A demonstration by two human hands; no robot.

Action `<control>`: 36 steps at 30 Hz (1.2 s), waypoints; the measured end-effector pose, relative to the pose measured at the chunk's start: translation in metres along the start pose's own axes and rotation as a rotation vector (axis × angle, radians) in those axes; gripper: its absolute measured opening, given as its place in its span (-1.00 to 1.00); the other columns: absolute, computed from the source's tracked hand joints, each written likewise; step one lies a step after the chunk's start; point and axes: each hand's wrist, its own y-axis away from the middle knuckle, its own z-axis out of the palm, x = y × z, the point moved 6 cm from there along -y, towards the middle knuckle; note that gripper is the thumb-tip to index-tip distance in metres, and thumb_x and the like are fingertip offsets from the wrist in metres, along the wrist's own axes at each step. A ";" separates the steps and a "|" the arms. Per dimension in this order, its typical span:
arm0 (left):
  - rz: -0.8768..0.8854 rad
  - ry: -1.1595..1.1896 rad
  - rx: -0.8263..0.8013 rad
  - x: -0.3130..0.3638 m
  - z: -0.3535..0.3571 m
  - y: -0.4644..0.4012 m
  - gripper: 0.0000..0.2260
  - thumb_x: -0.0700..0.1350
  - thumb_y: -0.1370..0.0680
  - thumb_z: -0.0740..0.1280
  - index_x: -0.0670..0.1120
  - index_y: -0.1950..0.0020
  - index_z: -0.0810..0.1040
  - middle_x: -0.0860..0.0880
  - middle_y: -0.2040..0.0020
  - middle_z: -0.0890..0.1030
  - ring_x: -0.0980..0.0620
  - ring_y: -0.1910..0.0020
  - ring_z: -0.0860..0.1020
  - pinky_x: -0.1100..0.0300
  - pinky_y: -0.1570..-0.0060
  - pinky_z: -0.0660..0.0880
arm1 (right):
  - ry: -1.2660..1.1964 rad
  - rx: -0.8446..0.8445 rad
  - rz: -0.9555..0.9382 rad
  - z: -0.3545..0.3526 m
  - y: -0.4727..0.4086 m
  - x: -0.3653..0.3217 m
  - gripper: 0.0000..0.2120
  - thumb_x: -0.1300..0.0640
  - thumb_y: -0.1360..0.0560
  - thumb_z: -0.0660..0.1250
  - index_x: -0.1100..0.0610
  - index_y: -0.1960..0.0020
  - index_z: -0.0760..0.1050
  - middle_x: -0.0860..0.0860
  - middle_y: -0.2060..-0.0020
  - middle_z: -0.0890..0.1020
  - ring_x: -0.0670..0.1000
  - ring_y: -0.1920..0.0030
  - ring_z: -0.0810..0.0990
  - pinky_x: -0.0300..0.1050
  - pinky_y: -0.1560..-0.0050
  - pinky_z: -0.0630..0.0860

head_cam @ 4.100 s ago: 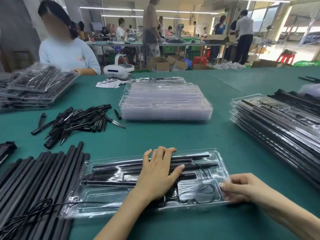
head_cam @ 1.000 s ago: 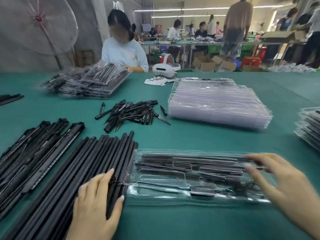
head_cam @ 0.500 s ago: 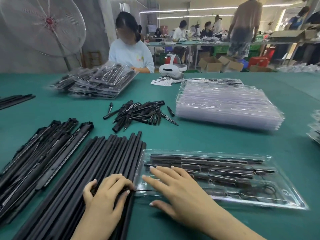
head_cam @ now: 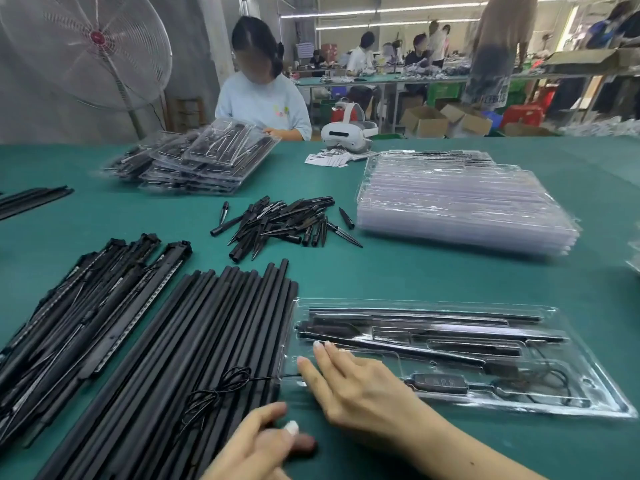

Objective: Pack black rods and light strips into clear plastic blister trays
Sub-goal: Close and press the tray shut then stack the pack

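A clear blister tray (head_cam: 588,403) lies in front of me on the green table, holding black rods, a light strip, a small controller and a coiled cable. My right hand (head_cam: 349,382) rests flat on its left end with straight fingers, fingertips by a thin black cable (head_cam: 221,389) that trails out over the row of loose black rods (head_cam: 194,341). My left hand (head_cam: 263,441) is low at the near edge beside the rods, blurred, with loosely curled fingers and nothing visible in it. The light strips (head_cam: 90,306) are bundled at far left.
A stack of empty clear trays (head_cam: 460,202) stands at back right, a heap of short black spikes (head_cam: 280,220) in the middle, and packed trays (head_cam: 194,161) at back left before a seated person. A white headset (head_cam: 346,133) and a fan (head_cam: 86,46) are behind.
My left hand has drawn back off the rods toward me, leaving the cable lying on them. My right hand has slid slightly right, staying on the tray's left end.
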 end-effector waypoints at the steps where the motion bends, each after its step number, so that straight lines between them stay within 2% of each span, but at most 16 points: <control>1: -0.064 0.218 0.034 -0.004 0.002 -0.002 -0.89 -0.22 -0.59 0.21 -0.14 -0.07 0.49 -0.17 0.18 0.70 -0.17 0.30 0.63 0.09 0.26 0.55 | -0.005 0.021 0.008 -0.006 0.000 0.002 -0.35 0.34 -0.55 -0.15 -0.05 0.00 0.69 -0.02 0.12 0.73 -0.09 0.12 0.70 -0.31 0.19 0.58; 3: -0.156 0.493 0.023 -0.004 0.011 -0.008 -0.85 -0.12 -0.57 0.20 -0.15 -0.03 0.50 -0.27 0.08 0.66 -0.32 0.24 0.64 -0.06 0.42 0.56 | -0.041 0.051 0.024 -0.016 0.005 0.007 -0.34 0.33 -0.57 -0.18 -0.03 0.02 0.70 -0.02 0.11 0.72 -0.09 0.09 0.70 -0.31 0.15 0.58; 5: -0.115 0.557 0.045 0.002 0.015 -0.016 -0.80 -0.09 -0.53 0.23 -0.19 0.02 0.53 -0.29 0.08 0.64 -0.25 0.23 0.65 0.02 0.50 0.57 | -0.085 0.076 0.034 -0.023 0.014 0.009 -0.38 0.31 -0.59 -0.14 -0.01 0.02 0.70 -0.01 0.10 0.72 -0.08 0.07 0.70 -0.29 0.12 0.59; 8: -0.036 0.508 0.079 0.005 0.023 -0.025 -0.78 -0.08 -0.52 0.27 -0.21 0.01 0.58 -0.22 0.25 0.67 -0.14 0.35 0.66 0.11 0.48 0.57 | -0.126 0.100 0.047 -0.031 0.032 0.009 -0.43 0.30 -0.60 -0.09 0.01 0.00 0.70 0.02 0.06 0.71 -0.05 0.03 0.69 -0.24 0.08 0.60; 11: -0.021 0.430 0.084 -0.001 0.028 -0.030 -0.84 -0.20 -0.55 0.28 -0.26 -0.01 0.60 -0.20 0.35 0.61 -0.10 0.42 0.60 0.15 0.47 0.56 | -0.187 0.103 0.078 -0.034 0.048 0.005 -0.51 0.25 -0.62 -0.04 0.03 -0.04 0.69 0.04 0.00 0.70 -0.03 -0.05 0.66 -0.22 0.03 0.60; 14: 0.004 0.288 0.090 -0.003 0.026 -0.036 -0.93 -0.35 -0.55 0.27 -0.28 0.05 0.55 -0.21 0.36 0.46 -0.09 0.40 0.51 0.16 0.50 0.53 | -0.228 0.116 0.104 -0.034 0.054 0.001 -0.59 0.22 -0.62 0.03 0.03 -0.10 0.66 0.03 -0.05 0.68 -0.02 -0.11 0.64 -0.21 0.01 0.59; 17: -0.009 0.229 0.062 -0.001 0.026 -0.039 -0.93 -0.36 -0.52 0.31 -0.24 0.14 0.48 -0.16 0.40 0.44 -0.06 0.44 0.45 0.17 0.52 0.51 | -0.237 0.142 0.121 -0.035 0.055 0.001 -0.61 0.22 -0.61 0.05 0.03 -0.12 0.65 0.03 -0.05 0.68 -0.02 -0.12 0.63 -0.21 0.01 0.59; 22: -0.079 0.192 -0.020 0.000 0.027 -0.041 -0.93 -0.31 -0.52 0.34 -0.25 0.16 0.58 -0.11 0.42 0.49 -0.06 0.47 0.53 0.20 0.49 0.52 | -0.235 0.151 0.125 -0.033 0.056 -0.002 -0.60 0.22 -0.62 0.04 0.03 -0.12 0.65 0.02 -0.06 0.68 -0.02 -0.12 0.63 -0.20 0.00 0.59; 25: -0.047 0.150 -0.031 0.003 0.027 -0.042 -0.87 -0.30 -0.54 0.31 -0.24 0.21 0.54 -0.12 0.40 0.49 -0.02 0.42 0.52 0.19 0.42 0.55 | -0.236 0.158 0.118 -0.032 0.056 -0.002 -0.61 0.21 -0.62 0.05 0.03 -0.12 0.65 0.02 -0.04 0.69 -0.01 -0.11 0.64 -0.18 0.01 0.60; 27: 0.002 0.097 -0.015 0.006 0.026 -0.042 -0.87 -0.29 -0.54 0.34 -0.22 0.23 0.54 -0.14 0.35 0.53 0.01 0.35 0.53 0.10 0.26 0.60 | -0.232 0.167 0.113 -0.032 0.055 -0.002 -0.61 0.21 -0.62 0.05 0.03 -0.11 0.66 0.02 -0.03 0.69 -0.01 -0.09 0.65 -0.18 0.02 0.60; 29: 0.037 0.054 -0.010 0.009 0.026 -0.042 -0.91 -0.28 -0.50 0.39 -0.21 0.20 0.58 -0.15 0.31 0.57 0.00 0.29 0.54 0.05 0.09 0.56 | -0.236 0.179 0.109 -0.031 0.055 -0.001 -0.63 0.20 -0.61 0.08 0.03 -0.09 0.67 0.01 -0.01 0.70 -0.02 -0.06 0.66 -0.18 0.04 0.61; 33: 0.037 0.113 0.001 0.007 0.026 -0.042 -0.87 -0.35 -0.52 0.31 -0.23 0.20 0.59 -0.15 0.31 0.57 -0.02 0.29 0.55 0.13 0.19 0.57 | -0.244 0.202 0.121 -0.031 0.054 0.000 -0.60 0.22 -0.61 0.06 0.01 -0.08 0.67 0.00 0.02 0.71 -0.04 -0.03 0.67 -0.20 -0.01 0.60; 36: 0.077 0.108 0.034 0.008 0.026 -0.044 -0.88 -0.32 -0.48 0.39 -0.21 0.26 0.57 -0.13 0.36 0.56 0.00 0.33 0.55 0.03 0.14 0.54 | -0.257 0.208 0.136 -0.031 0.055 0.000 -0.59 0.23 -0.58 0.05 0.03 -0.10 0.66 0.01 0.00 0.70 -0.02 -0.04 0.67 -0.19 -0.03 0.60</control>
